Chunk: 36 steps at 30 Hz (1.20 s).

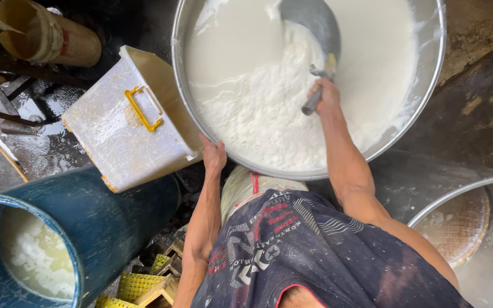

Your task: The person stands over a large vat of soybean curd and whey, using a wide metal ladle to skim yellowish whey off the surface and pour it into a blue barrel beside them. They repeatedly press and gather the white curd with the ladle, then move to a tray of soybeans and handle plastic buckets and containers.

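Note:
A large round metal basin holds white liquid and white curd. My right hand is shut on the handle of a metal scoop, whose blade rests in the curd near the basin's middle. My left hand grips the lower corner of a white rectangular tub with a yellow handle. The tub is tilted against the basin's left rim.
A blue barrel with white liquid inside stands at the lower left. A tan bucket lies at the top left on a wet dark floor. Yellow crates sit below. A round woven sieve rests at the right.

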Each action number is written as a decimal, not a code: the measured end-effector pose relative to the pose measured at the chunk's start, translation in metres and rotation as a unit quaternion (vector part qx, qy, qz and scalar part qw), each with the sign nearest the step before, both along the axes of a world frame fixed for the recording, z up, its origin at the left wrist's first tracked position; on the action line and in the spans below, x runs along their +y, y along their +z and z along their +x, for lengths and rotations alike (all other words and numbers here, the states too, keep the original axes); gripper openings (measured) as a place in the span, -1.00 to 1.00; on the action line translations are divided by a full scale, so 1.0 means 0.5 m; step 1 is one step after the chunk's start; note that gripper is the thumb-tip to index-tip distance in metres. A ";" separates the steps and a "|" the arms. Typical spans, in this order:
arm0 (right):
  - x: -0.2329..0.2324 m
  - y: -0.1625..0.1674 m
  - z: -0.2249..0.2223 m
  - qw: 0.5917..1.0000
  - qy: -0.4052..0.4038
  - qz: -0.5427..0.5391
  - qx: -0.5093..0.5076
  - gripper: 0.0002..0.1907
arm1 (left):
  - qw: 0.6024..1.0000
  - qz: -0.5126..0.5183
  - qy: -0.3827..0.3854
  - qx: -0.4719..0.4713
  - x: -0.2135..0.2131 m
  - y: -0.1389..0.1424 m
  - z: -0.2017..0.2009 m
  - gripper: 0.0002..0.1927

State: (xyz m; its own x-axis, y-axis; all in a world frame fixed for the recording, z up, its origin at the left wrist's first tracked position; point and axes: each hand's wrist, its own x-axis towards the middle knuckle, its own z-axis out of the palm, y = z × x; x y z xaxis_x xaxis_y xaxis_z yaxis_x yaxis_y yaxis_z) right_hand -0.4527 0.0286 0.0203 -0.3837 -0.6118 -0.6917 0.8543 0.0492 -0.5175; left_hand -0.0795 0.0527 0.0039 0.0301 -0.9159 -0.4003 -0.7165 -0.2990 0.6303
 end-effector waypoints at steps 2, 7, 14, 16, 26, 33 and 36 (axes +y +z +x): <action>-0.078 0.018 -0.001 1.000 0.007 -0.006 -0.021 -0.84 | 0.999 0.035 0.010 -0.023 -0.004 0.001 -0.007 -0.04; -0.242 0.082 0.013 0.992 0.094 -0.026 0.074 -0.60 | 0.998 0.043 0.034 -0.043 -0.009 -0.005 -0.017 -0.04; -0.355 0.129 0.086 0.893 0.274 -0.026 0.357 -0.25 | 0.995 0.055 0.054 -0.064 -0.012 -0.008 -0.023 -0.06; -0.347 0.123 0.098 0.788 0.297 -0.047 0.538 -0.19 | 0.993 0.067 0.050 -0.081 -0.013 -0.004 -0.025 -0.06; -0.151 0.120 0.077 0.584 0.425 0.100 0.684 -0.09 | 0.996 0.063 0.029 -0.050 -0.006 0.033 -0.021 -0.06; 0.003 0.112 0.012 0.582 0.335 0.173 0.720 -0.14 | 0.998 0.021 -0.016 -0.051 0.002 0.042 0.002 -0.04; 0.075 0.107 -0.018 0.569 0.302 0.204 0.737 -0.16 | 0.998 0.007 -0.039 -0.040 0.002 0.054 0.011 -0.02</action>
